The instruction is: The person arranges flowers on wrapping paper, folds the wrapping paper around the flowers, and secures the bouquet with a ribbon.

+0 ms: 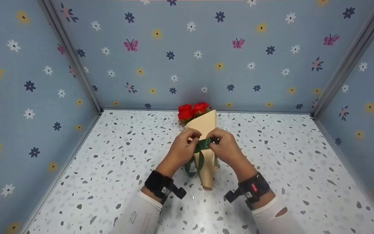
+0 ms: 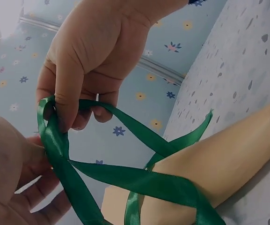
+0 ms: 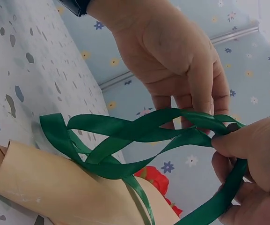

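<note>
Pinching green ribbon (image 1: 203, 145), left fingers (image 1: 192, 131) and right fingers (image 1: 218, 131) nearly closed; sleeve lettering (image 1: 133, 217) perhaps "LESSIM"

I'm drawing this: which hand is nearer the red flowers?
Left. The left hand is just below the red flowers in the head view; the right hand is below and farther right.

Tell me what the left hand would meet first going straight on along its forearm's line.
Past the green satin ribbon it pinches, the left hand would likely meet the beige wrapping paper first, or might pass just above it; depth is unclear.
</note>
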The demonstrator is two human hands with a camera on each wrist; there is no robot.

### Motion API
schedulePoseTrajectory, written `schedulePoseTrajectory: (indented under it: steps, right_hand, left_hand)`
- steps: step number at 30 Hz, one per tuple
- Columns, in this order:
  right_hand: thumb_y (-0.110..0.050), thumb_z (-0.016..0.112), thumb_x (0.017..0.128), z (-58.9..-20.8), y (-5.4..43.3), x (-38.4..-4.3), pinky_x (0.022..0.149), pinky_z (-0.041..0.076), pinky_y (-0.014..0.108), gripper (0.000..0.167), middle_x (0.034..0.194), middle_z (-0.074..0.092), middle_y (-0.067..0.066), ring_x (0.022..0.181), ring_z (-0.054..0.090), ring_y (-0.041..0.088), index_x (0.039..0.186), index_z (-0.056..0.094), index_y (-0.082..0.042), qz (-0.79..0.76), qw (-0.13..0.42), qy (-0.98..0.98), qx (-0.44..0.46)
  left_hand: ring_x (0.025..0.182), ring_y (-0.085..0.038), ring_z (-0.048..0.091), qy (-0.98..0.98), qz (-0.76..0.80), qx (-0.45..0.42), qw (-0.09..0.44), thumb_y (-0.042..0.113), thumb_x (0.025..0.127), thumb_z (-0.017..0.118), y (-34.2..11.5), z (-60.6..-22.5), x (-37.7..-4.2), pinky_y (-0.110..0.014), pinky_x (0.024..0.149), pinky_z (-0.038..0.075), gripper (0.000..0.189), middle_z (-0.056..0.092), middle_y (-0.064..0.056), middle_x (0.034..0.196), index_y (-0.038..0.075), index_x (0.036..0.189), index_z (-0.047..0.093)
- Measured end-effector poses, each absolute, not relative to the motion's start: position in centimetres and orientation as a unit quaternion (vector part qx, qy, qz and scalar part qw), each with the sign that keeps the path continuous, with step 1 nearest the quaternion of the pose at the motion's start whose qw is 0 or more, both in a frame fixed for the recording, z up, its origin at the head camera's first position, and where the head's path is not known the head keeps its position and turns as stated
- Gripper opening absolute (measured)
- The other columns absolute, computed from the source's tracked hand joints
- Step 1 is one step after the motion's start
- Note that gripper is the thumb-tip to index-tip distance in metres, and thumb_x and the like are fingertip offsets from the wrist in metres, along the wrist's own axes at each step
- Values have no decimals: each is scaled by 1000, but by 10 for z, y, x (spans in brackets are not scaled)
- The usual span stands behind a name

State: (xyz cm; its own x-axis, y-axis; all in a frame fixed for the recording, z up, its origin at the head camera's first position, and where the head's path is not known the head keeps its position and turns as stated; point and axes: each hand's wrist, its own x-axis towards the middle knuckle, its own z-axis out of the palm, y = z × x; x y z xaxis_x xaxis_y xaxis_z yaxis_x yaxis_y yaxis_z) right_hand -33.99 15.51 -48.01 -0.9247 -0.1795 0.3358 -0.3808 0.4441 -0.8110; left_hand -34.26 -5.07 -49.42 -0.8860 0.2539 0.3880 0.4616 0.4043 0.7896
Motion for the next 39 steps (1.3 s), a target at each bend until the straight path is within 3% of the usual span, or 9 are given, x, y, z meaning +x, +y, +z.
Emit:
schedulePoseTrajectory:
  steps: [6,10,14,19,22,26,30,35,39]
  right_hand:
    - [6,75,97,-482,155,-340,75,55,24,15,99,77,9,87,66,15,101,83,-7,498,80,-850,154]
    - [3,76,100,-482,156,-340,77,57,25,15,102,80,8,88,67,15,105,85,-7,484,58,-858,161]
    - [3,78,101,-480,158,-340,79,59,28,13,103,82,9,89,69,14,108,85,-5,480,35,-859,177]
    - [0,81,102,-479,160,-340,83,61,29,10,105,84,11,92,72,14,110,85,-3,480,5,-853,205]
    - [2,80,101,-479,160,-340,81,60,27,10,104,83,12,91,70,14,108,84,-3,489,7,-847,206]
    - [4,80,98,-481,159,-340,77,59,24,11,100,80,10,88,68,15,103,84,-5,513,30,-839,179]
    - [2,81,97,-482,158,-341,76,59,26,10,99,79,7,88,68,15,99,83,-7,525,48,-836,152]
    - [-1,81,99,-482,162,-344,71,57,24,8,98,80,8,84,68,14,103,84,-6,532,41,-834,139]
    - [-6,82,100,-480,168,-348,74,61,25,10,100,83,7,87,72,15,109,85,-8,551,17,-828,104]
  left_hand:
    - [85,-19,60,-845,-473,-222,114,19,109,77,-55,-493,-341,-34,77,56,17,67,-10,99,6,121,79]
    - [80,-12,56,-875,-426,-211,89,24,108,80,-58,-490,-339,-29,72,50,13,67,-3,93,13,114,83]
    - [76,-13,58,-895,-393,-191,96,24,111,75,-60,-488,-339,-32,69,53,10,68,-1,87,15,109,78]
    - [89,-23,76,-892,-387,-200,122,23,116,67,-57,-488,-339,-43,80,65,13,81,-7,100,12,121,73]
    - [108,-27,80,-878,-420,-211,87,18,117,63,-56,-489,-340,-47,92,67,18,85,-11,118,10,133,69]
    - [98,-25,74,-844,-490,-218,-3,13,119,58,-59,-491,-341,-43,90,61,24,81,-21,113,11,143,58]
    - [92,-19,64,-822,-523,-222,-44,12,117,61,-60,-492,-343,-38,88,53,34,73,-14,103,10,150,55]
    - [90,-17,59,-828,-527,-192,1,14,115,68,-60,-488,-343,-33,82,52,37,61,0,99,11,151,64]
    - [80,-15,54,-820,-549,-146,65,20,112,73,-66,-479,-341,-30,73,48,27,58,2,88,12,138,76]
